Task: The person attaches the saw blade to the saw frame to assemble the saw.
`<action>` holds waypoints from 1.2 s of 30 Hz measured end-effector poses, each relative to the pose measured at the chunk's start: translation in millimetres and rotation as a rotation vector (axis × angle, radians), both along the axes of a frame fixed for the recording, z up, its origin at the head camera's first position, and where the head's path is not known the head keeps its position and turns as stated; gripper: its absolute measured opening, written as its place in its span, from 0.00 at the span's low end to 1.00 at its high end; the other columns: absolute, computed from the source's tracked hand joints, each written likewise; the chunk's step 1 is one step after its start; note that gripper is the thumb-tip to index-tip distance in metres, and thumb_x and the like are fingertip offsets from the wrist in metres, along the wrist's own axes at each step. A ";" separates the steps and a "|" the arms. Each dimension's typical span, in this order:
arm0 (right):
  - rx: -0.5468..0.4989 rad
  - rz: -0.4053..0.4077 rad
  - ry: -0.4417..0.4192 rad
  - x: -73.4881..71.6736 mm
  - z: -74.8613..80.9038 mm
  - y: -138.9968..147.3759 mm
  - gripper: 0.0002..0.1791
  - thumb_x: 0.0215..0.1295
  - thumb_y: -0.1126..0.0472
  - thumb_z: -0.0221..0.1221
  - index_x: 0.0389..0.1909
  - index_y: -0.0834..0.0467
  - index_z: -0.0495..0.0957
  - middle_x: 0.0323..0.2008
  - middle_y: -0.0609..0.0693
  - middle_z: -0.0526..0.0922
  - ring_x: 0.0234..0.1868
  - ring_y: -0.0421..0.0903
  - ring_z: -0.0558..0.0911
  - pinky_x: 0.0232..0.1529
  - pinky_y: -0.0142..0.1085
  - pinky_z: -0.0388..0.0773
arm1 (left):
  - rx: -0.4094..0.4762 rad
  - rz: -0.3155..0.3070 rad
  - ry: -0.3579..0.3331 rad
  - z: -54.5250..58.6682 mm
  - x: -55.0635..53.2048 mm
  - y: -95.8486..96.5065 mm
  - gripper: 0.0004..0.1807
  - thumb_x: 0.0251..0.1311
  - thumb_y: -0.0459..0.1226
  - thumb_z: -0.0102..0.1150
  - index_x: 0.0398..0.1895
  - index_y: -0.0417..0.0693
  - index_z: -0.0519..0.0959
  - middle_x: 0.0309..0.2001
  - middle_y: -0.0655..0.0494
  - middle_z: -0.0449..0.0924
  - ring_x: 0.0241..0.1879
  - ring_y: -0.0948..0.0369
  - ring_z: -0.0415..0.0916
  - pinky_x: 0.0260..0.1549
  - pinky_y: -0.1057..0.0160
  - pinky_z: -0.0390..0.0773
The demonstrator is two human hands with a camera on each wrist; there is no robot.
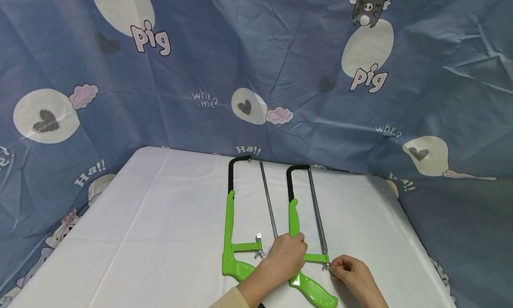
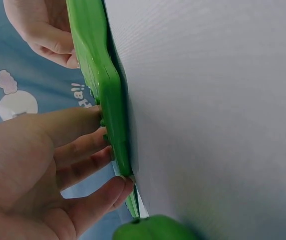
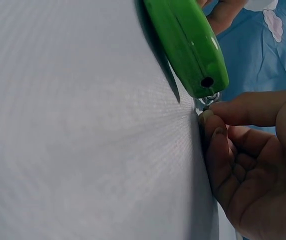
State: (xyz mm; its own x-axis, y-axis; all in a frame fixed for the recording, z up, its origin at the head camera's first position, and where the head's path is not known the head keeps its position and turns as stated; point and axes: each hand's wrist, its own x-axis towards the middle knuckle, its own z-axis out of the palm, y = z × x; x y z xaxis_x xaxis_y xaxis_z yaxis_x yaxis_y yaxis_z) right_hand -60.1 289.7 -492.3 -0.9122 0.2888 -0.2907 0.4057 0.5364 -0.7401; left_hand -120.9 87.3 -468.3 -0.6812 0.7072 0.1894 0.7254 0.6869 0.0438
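Observation:
Two hacksaws with green handles and black front frames lie side by side on the white table. My left hand (image 1: 285, 256) holds the green frame of the right hacksaw (image 1: 294, 216), fingers on one side and thumb on the other in the left wrist view. A grey blade (image 1: 317, 210) runs along this saw from the black front end to the green crosspiece. At the crosspiece's outer end, my right hand (image 1: 354, 274) pinches the small metal wing nut (image 1: 326, 266) between thumb and index finger. The green handle (image 3: 188, 50) partly overlaps that fastener in the right wrist view.
Left of my left hand lies the second hacksaw (image 1: 229, 223), with no blade fitted and its own wing nut (image 1: 259, 253). A loose blade (image 1: 267, 196) lies between the saws. Blue printed cloth (image 1: 256, 67) hangs behind the table (image 1: 160, 236).

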 end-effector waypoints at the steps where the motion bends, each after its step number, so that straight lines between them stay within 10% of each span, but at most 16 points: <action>1: 0.002 0.002 0.000 -0.1 0.5 0.1 0.04 0.61 0.64 0.62 0.31 0.63 0.81 0.23 0.49 0.79 0.26 0.44 0.75 0.24 0.34 0.72 | 0.002 0.000 -0.002 0.1 0.1 0.0 0.10 0.55 0.47 0.69 0.32 0.51 0.86 0.29 0.61 0.74 0.21 0.64 0.68 0.16 0.70 0.70; 36: 0.024 0.044 0.005 0.4 -1.5 2.4 0.05 0.59 0.64 0.65 0.32 0.63 0.84 0.25 0.49 0.83 0.27 0.42 0.75 0.27 0.31 0.74 | 0.016 -0.012 -0.008 -3.7 -1.5 0.3 0.10 0.55 0.46 0.68 0.32 0.50 0.87 0.29 0.60 0.75 0.20 0.64 0.69 0.15 0.70 0.71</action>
